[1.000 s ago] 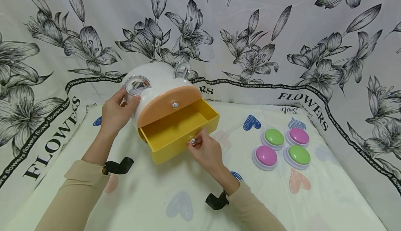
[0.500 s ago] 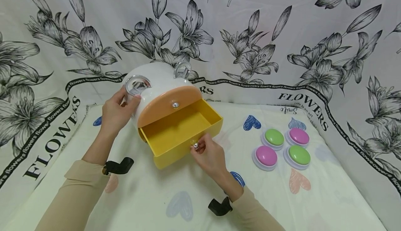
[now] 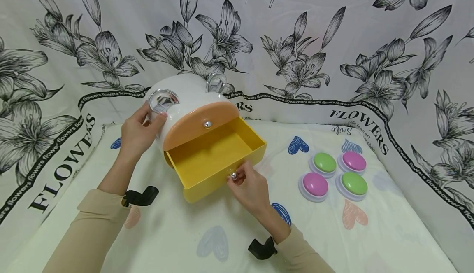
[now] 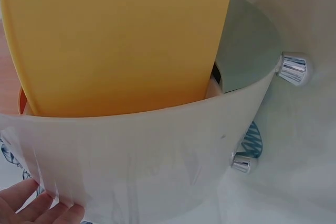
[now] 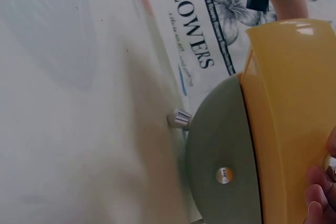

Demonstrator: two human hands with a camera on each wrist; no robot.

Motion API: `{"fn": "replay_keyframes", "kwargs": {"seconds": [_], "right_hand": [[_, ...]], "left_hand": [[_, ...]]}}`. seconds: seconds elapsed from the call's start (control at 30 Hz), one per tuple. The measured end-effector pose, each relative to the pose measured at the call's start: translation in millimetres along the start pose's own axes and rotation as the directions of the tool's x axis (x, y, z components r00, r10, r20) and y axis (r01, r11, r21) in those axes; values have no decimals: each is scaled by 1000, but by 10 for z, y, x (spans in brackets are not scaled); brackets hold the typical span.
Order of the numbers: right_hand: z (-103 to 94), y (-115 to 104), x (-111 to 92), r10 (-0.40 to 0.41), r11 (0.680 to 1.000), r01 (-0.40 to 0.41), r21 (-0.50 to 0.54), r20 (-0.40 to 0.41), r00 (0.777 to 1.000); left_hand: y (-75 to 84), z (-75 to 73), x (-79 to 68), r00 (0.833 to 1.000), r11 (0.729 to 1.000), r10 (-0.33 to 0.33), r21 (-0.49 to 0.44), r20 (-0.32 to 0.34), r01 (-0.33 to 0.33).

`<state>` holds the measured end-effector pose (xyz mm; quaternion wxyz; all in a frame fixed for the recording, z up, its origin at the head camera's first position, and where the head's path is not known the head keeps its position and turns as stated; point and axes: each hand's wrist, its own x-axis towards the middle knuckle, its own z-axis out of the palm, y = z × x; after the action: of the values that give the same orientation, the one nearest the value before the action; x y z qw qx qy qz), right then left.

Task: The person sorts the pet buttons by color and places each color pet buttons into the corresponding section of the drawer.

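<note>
A white, rounded drawer box (image 3: 192,85) carries clear, silvery rings on top and has an orange front panel (image 3: 203,120) with a silver knob. Its yellow drawer (image 3: 207,149) is pulled far out, and the inside of that drawer is bare. My left hand (image 3: 138,133) holds the box's left side, thumb just below one ring; its fingertips (image 4: 39,207) show against the white shell in the left wrist view. With thumb and fingers, my right hand (image 3: 249,186) pinches the drawer's silver knob (image 3: 233,176). A green lower panel (image 5: 220,150) shows in the right wrist view.
To the right sit a green push button (image 3: 324,162), another green one (image 3: 354,183), a pink one (image 3: 315,184) and another pink one (image 3: 354,161). A heart-patterned cloth (image 3: 177,240) covers the table, with a flower-print curtain (image 3: 259,59) behind.
The yellow drawer has slid farther out toward me and slightly right, with my right hand on its knob. My left hand and the white box have stayed in place.
</note>
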<state>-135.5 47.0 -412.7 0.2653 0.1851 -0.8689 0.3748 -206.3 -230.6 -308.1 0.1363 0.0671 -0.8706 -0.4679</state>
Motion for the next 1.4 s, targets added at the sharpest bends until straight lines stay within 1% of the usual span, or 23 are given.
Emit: {"fn": "replay_keyframes", "kwargs": {"seconds": [0.23,0.53,0.83,1.1,1.27,1.33,1.4], "right_hand": [[-12,14,-25,-22,1000,22,2,3,1000],[-43,20,-63,-56,998,56,9,-13,998],[-72,47,-87,-65,998,65,-6,-17,998],[-86,48,-96,-52,999,52,10,-1,999],[-133,37,-100,-74,997,74,8,3,997],[-167,38,-102,-88,996,88,4,14,996],[-205,46,-102,-89,996,89,8,46,995]], "left_hand": [[7,-6,-3,1000,1000,13,4,-4,-13],[8,-4,-2,1000,1000,25,1,-8,-25],[7,3,-3,1000,1000,25,-16,-6,-25],[0,1,-8,999,999,33,-11,-6,-33],[-3,7,-10,999,999,39,-4,-17,-39],[-2,10,-9,999,999,40,-3,-17,-40],[-2,7,-9,999,999,38,-4,-14,-38]]}}
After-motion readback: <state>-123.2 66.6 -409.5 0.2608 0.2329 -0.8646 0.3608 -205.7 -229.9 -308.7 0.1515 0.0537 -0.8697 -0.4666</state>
